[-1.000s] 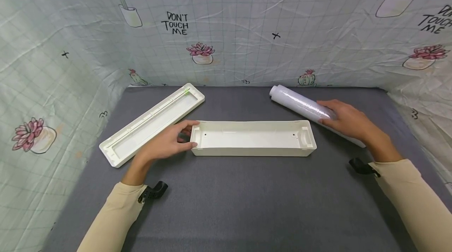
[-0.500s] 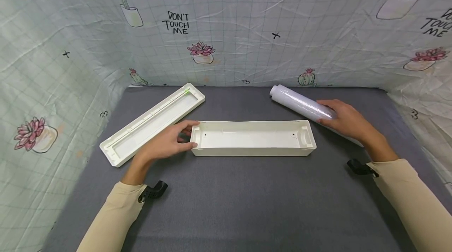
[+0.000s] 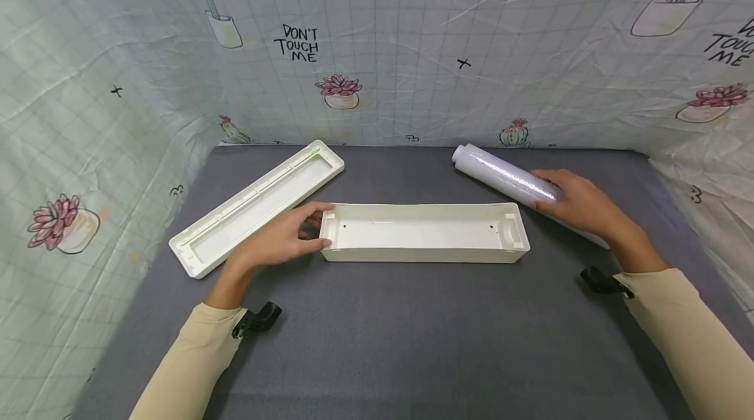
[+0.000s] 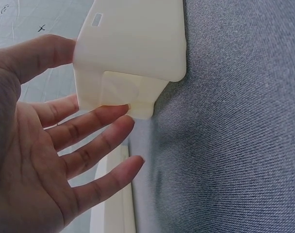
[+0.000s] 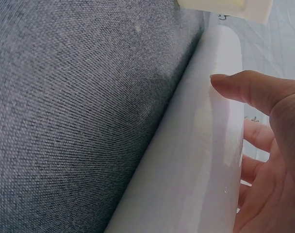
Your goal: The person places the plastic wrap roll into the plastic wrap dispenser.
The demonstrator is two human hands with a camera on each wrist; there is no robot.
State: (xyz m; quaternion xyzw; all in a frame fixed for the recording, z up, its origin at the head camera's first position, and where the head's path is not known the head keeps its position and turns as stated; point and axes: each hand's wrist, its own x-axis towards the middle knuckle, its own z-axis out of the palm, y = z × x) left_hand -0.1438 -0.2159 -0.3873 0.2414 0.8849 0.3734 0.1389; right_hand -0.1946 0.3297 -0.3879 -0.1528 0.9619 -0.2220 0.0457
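Note:
In the head view a long white plastic box (image 3: 424, 231) lies lidless on the dark grey cloth, its hollow facing up. My left hand (image 3: 281, 234) holds its left end between thumb and index finger; in the left wrist view the other fingers (image 4: 105, 184) spread beside that end wall. A roll of plastic wrap (image 3: 501, 173) rests slantwise at the right. Over its nearer half, my right hand (image 3: 580, 203) grips it, with the thumb (image 5: 249, 87) along one side and the fingers on the other. The palm hides part of the roll.
The box's long white lid (image 3: 253, 210) lies slanted behind my left forearm, inner side up, with a small green piece near its far end. A patterned cloth wall (image 3: 406, 47) rises behind the grey table (image 3: 412, 335). Wrist cameras (image 3: 257, 317) are strapped on both sleeves.
The head view has shifted very slightly. Both hands, the box, the lid and the roll of plastic wrap stay where they were.

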